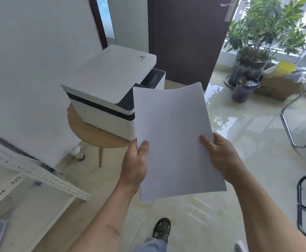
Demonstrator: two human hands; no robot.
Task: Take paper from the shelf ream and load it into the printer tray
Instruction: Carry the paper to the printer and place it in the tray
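A thin stack of white paper [174,135] is held flat in front of me, its far edge curling slightly upward. My left hand [135,166] grips the stack's near left edge with the thumb on top. My right hand [219,157] grips its right edge the same way. Just beyond the paper stands a white printer [105,88] with a black band, on a small round wooden table [94,135]. The paper covers the printer's front right corner. The printer's tray is not visible.
A white metal shelf frame [30,171] with number labels juts in at the lower left. A white wall runs behind the printer, a dark door [186,33] beyond it. A potted plant [257,33], a dark bin [243,90], a cardboard box and chair legs [294,124] stand at the right on glossy tile floor.
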